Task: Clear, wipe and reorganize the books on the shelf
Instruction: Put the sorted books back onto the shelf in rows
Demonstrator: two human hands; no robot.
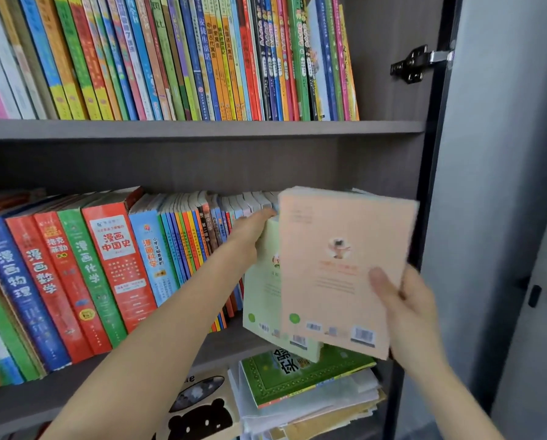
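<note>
Left forearm: bare, nearest the lens, rising from the bottom edge toward the middle shelf.
Upper row: thin bright spines packed upright on the top board, leaning slightly; bare space at its right end.
Middle row: thick blue, red and green volumes at left, then many thin spines, all standing on the middle shelf.
Bear print: flat item with a black bear shape, on the level below.
Left hand: at the right end of the middle row, fingers hooked over the top left corner of the pale green book.
Pale green book: back cover outward, tilted, its lower edge hanging below the shelf board, partly behind the pink book.
Flat stack: books lying on the lower level, a green cover on top, under both held books.
Pink book: back cover outward, off the shelf, before the open right end.
Right hand: clamps the pink book's lower right edge, thumb across the cover.
Hinge: dark metal, on the side panel.
Door: grey, open, at right.
</note>
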